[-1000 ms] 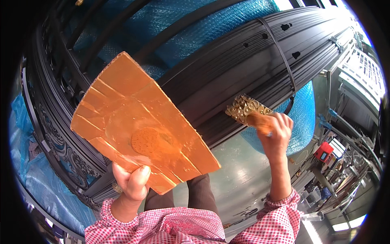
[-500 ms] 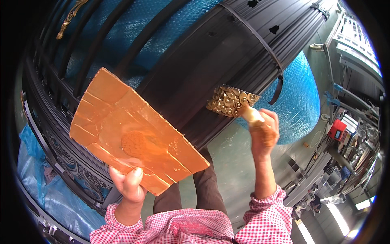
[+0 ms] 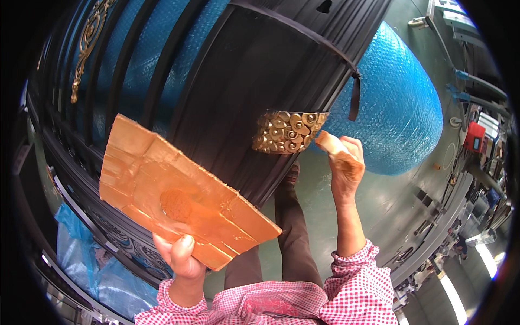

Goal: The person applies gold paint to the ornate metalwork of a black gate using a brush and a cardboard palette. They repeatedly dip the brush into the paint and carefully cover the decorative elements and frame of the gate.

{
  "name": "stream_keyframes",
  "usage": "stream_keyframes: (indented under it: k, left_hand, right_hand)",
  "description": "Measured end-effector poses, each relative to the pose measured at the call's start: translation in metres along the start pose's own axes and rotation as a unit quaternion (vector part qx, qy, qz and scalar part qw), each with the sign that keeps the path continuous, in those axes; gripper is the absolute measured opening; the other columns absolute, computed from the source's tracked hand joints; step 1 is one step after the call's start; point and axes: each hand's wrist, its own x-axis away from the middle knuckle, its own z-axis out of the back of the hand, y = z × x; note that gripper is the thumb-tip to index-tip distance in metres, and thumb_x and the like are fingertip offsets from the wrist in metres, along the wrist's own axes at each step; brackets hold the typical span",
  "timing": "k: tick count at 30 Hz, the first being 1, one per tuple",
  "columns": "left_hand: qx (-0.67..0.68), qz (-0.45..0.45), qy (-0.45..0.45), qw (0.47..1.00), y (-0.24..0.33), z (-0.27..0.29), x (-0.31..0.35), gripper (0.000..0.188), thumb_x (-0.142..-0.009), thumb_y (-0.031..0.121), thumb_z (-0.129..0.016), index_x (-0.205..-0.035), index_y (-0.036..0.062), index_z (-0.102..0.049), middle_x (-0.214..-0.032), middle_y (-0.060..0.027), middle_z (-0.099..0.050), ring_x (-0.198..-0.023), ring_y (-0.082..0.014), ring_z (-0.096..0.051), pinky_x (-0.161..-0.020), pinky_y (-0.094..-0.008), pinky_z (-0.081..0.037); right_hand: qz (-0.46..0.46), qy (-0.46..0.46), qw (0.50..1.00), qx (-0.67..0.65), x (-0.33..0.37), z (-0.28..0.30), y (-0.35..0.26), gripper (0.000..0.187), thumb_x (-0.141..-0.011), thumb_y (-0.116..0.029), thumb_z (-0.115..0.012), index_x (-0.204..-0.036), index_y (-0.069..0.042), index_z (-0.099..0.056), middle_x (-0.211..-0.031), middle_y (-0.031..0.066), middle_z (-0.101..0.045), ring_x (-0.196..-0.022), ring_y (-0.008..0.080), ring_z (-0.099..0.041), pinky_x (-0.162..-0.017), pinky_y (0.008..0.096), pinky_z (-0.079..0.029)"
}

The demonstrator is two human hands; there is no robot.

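Note:
My left hand (image 3: 181,259) grips the lower edge of a cardboard sheet (image 3: 141,162), thumb on top. Copper-gold paint coats the sheet, with a darker round patch near its middle. Pinched in my right hand (image 3: 348,168) is a small pale sponge-like pad (image 3: 328,142) with an orange-stained tip; paint marks the hand too. The tip is at the right end of a gold scrolled ornament (image 3: 287,132); whether they touch I cannot tell. That raised ornament lies across a long black metal panel (image 3: 238,81) with lengthwise ridges.
A dark strap (image 3: 303,27) crosses the panel, its loose end hanging. Blue bubble wrap (image 3: 395,108) bulges at the right. Black bars (image 3: 130,54) with a gold scroll (image 3: 86,49) stand at the left. A red device (image 3: 475,136) sits at the far right.
The view has shifted, so the panel and ornament sit further left. My right hand has moved slightly left and up in the picture, keeping the pad near the ornament's right end.

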Motion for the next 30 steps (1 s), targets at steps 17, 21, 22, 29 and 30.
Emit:
stream_keyframes:
  k: [17, 21, 22, 29, 30]
  left_hand:
    - [-0.051, -0.018, 0.010, 0.998, -0.001, -0.031, 0.002, 0.074, -0.063, 0.019, -0.050, -0.129, -0.0030, -0.024, -0.118, -0.0173, -0.041, -0.106, -0.0252, -0.046, -0.092, -0.0365, -0.039]
    - [-0.030, -0.004, 0.025, 0.999, 0.000, -0.020, 0.001, 0.073, -0.064, 0.017, -0.050, -0.130, -0.0024, -0.024, -0.119, -0.0172, -0.042, -0.106, -0.0258, -0.048, -0.092, -0.0370, -0.040]
    - [0.001, -0.018, 0.007, 1.000, 0.001, -0.020, 0.002, 0.067, -0.068, 0.014, -0.048, -0.129, -0.0011, -0.026, -0.117, -0.0169, -0.044, -0.101, -0.0245, -0.051, -0.087, -0.0354, -0.044]
    - [0.085, -0.058, -0.008, 0.995, 0.009, -0.009, 0.006, 0.057, -0.074, 0.006, -0.046, -0.129, 0.0007, -0.029, -0.113, -0.0160, -0.048, -0.085, -0.0203, -0.058, -0.069, -0.0313, -0.053]
    - [0.089, -0.057, -0.012, 0.994, 0.009, -0.006, 0.005, 0.058, -0.074, 0.006, -0.046, -0.129, 0.0005, -0.029, -0.113, -0.0160, -0.048, -0.084, -0.0202, -0.059, -0.068, -0.0311, -0.053]
  right_hand:
    - [-0.121, 0.090, 0.974, -0.169, 0.016, -0.014, 0.018, 0.017, -0.075, -0.004, -0.065, -0.091, -0.001, -0.059, -0.092, 0.0086, -0.056, -0.085, 0.0185, -0.056, -0.073, 0.0281, -0.045]
    - [-0.174, 0.027, 0.937, -0.301, 0.033, -0.003, -0.038, 0.022, -0.068, -0.004, -0.057, -0.089, 0.001, -0.059, -0.097, 0.0116, -0.059, -0.093, 0.0231, -0.059, -0.084, 0.0341, -0.044]
    - [-0.132, 0.015, 0.931, -0.341, 0.033, -0.013, -0.048, 0.024, -0.065, -0.005, -0.056, -0.088, 0.000, -0.059, -0.093, 0.0118, -0.061, -0.093, 0.0256, -0.060, -0.085, 0.0365, -0.044]
    - [0.188, -0.209, 0.929, -0.240, 0.012, -0.021, -0.035, 0.019, -0.065, -0.018, -0.064, -0.075, -0.004, -0.055, -0.073, 0.0089, -0.057, -0.087, 0.0296, -0.062, -0.090, 0.0457, -0.043]
    - [0.226, -0.210, 0.920, -0.240, 0.005, -0.025, -0.040, 0.020, -0.066, -0.020, -0.065, -0.072, -0.005, -0.053, -0.072, 0.0086, -0.055, -0.080, 0.0271, -0.061, -0.090, 0.0452, -0.043]
